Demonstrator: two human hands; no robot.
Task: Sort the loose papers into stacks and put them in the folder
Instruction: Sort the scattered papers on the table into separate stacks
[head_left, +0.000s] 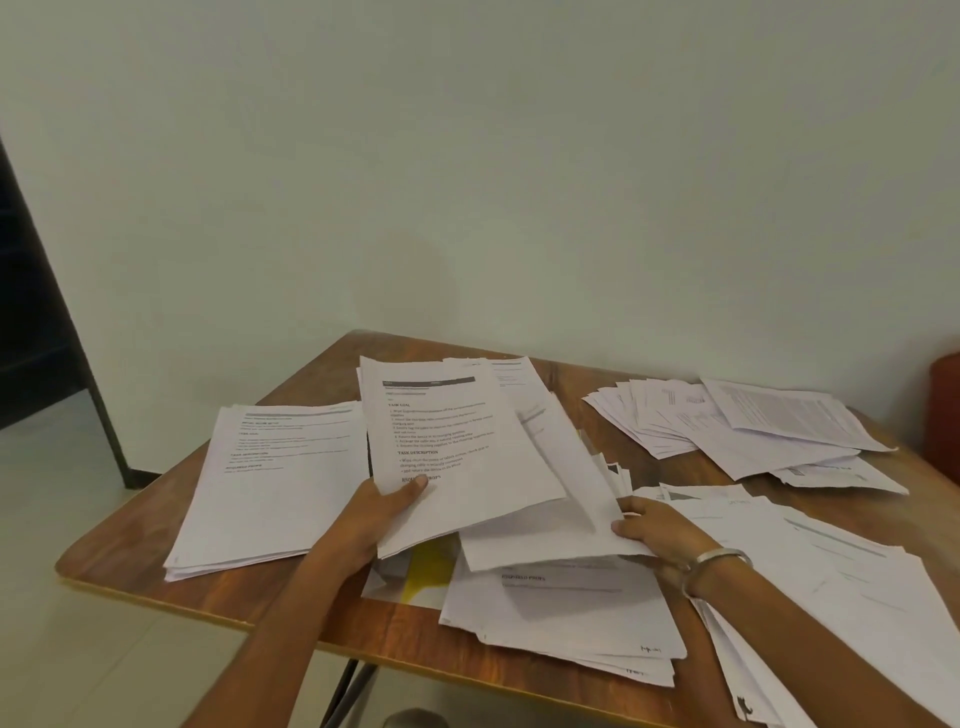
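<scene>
The person is working through the sorting step, with papers lying in several groups across the wooden table (218, 587). The left hand (375, 514) is holding up a small sheaf (457, 447) by its near corner, thumb curled over the printed face and fingers hidden beneath, so the top page is facing the camera for reading. The right hand (655, 530), wearing a metal bangle (719, 564) at the wrist, is pinching the near edge of a sheet (545, 535) that is lifting off the central pile (566, 618). A squared stack (270, 483) is sitting just beside the left hand, a fanned heap (727, 421) is lying at the far right, and another spread (841, 587) is running along the near right edge. No folder is clearly showing — a yellow and grey patch (421, 574) under the raised pages could be one, though that cannot be told. The next move is probably calling for matching the held sheaf's heading to a stack and laying it down squarely — while keeping the lifted sheet from dragging its neighbours askew.
</scene>
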